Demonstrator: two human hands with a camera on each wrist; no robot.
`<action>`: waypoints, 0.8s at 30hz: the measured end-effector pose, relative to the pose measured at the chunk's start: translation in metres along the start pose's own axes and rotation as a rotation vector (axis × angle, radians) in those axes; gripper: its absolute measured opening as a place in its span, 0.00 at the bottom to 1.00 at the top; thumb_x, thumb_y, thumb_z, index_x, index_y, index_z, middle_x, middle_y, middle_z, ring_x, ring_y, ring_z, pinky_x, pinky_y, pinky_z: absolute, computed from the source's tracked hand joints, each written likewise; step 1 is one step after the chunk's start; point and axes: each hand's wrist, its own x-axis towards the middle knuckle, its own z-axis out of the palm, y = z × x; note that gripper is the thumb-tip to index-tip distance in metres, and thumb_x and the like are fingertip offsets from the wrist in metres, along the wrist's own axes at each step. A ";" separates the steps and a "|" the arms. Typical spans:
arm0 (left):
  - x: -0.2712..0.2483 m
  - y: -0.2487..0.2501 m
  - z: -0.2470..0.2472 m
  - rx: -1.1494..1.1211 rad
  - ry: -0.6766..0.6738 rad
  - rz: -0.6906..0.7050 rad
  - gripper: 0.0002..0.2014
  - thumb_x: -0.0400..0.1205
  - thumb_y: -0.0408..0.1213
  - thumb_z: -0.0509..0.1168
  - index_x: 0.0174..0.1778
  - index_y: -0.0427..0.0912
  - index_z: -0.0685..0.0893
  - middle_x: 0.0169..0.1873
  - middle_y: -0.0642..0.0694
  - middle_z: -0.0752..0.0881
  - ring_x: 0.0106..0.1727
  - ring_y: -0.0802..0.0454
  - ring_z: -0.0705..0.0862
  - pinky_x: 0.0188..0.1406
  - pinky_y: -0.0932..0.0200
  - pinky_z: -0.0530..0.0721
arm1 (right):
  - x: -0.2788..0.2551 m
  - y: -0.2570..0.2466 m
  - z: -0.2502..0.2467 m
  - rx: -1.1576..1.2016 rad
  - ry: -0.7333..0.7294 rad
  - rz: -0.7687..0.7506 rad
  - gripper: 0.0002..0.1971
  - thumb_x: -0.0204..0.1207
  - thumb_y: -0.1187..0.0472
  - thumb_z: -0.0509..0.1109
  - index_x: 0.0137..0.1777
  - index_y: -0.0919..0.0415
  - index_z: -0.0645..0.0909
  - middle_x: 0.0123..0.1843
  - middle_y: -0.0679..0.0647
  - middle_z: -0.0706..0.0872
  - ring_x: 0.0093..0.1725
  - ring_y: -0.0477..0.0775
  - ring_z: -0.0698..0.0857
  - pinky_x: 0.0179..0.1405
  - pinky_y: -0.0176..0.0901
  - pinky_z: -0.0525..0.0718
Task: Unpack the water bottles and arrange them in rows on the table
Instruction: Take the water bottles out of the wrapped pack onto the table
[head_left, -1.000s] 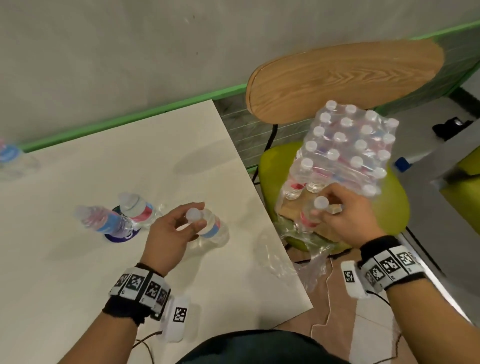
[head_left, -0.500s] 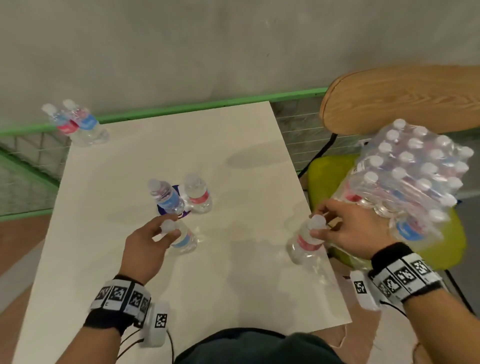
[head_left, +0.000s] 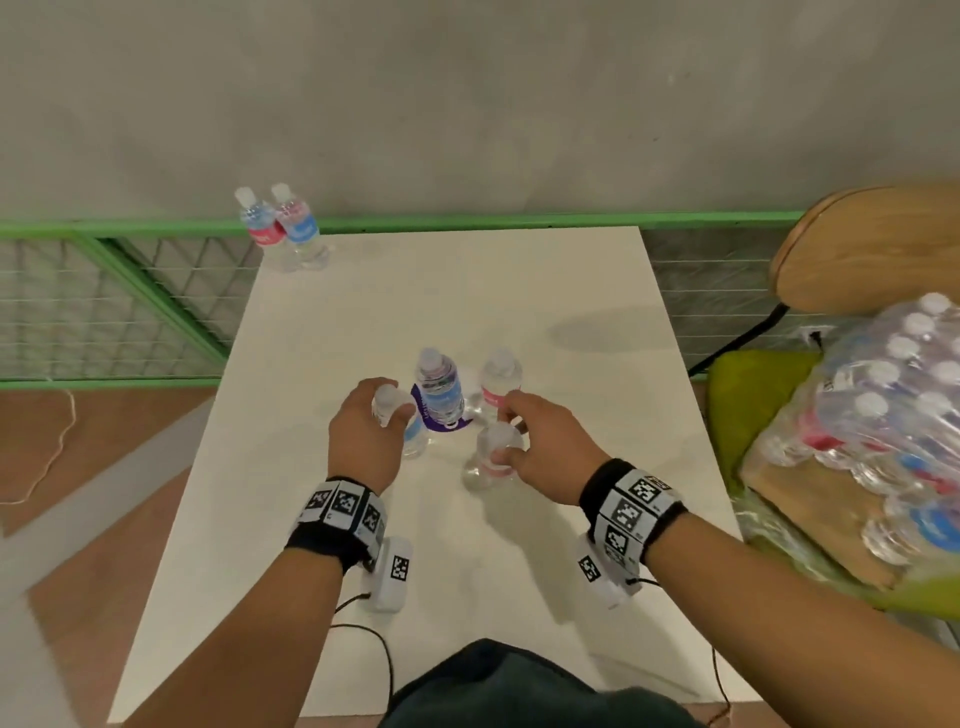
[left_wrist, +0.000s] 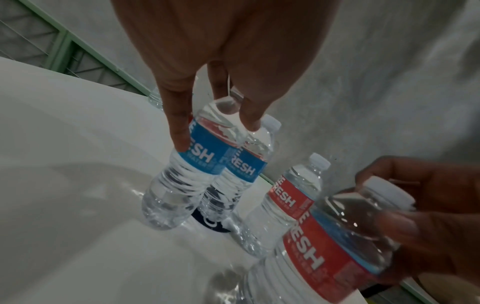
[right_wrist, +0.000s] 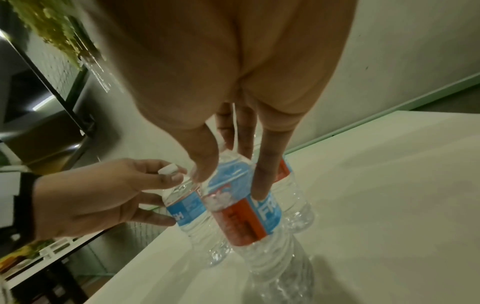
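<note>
My left hand (head_left: 385, 410) grips a blue-label water bottle (head_left: 415, 437) by its neck; the bottle (left_wrist: 200, 158) stands on the white table (head_left: 467, 582). My right hand (head_left: 506, 440) grips a red-label bottle (head_left: 488, 462) near its cap, tilted, base close to the tabletop. In the left wrist view this bottle (left_wrist: 322, 248) is at the lower right. Just behind them stand another blue-label bottle (head_left: 440, 391) and another red-label bottle (head_left: 500, 385). The shrink-wrapped pack of bottles (head_left: 893, 415) rests on a chair at the right.
Two more bottles (head_left: 280, 231) stand at the table's far left corner. A purple mark (head_left: 447, 425) lies under the middle bottles. The chair's wooden backrest (head_left: 872, 249) and green seat (head_left: 748, 379) are right of the table. A green wire fence (head_left: 104, 312) runs behind.
My right hand has carried the red-label bottle from the table's right edge to the middle, beside the others. My left hand has kept its hold on the blue-label bottle.
</note>
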 end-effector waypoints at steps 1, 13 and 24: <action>0.004 0.000 -0.002 0.001 -0.005 0.000 0.14 0.80 0.42 0.71 0.60 0.52 0.82 0.53 0.51 0.87 0.52 0.49 0.83 0.52 0.59 0.78 | 0.006 -0.004 0.003 -0.012 0.029 -0.006 0.17 0.69 0.59 0.77 0.55 0.51 0.76 0.55 0.50 0.79 0.51 0.54 0.82 0.51 0.46 0.83; 0.015 -0.009 -0.015 0.033 -0.175 0.071 0.26 0.77 0.32 0.71 0.70 0.55 0.77 0.64 0.55 0.82 0.59 0.48 0.84 0.61 0.53 0.82 | 0.042 -0.013 0.015 -0.126 0.101 -0.060 0.20 0.76 0.62 0.73 0.67 0.54 0.76 0.62 0.53 0.75 0.53 0.59 0.83 0.56 0.50 0.83; -0.043 0.084 -0.004 -0.164 0.005 0.440 0.13 0.81 0.28 0.67 0.54 0.51 0.81 0.51 0.57 0.83 0.53 0.57 0.82 0.49 0.61 0.82 | -0.060 0.052 -0.053 -0.165 0.033 0.117 0.04 0.80 0.51 0.67 0.53 0.44 0.80 0.41 0.43 0.83 0.39 0.42 0.82 0.43 0.39 0.83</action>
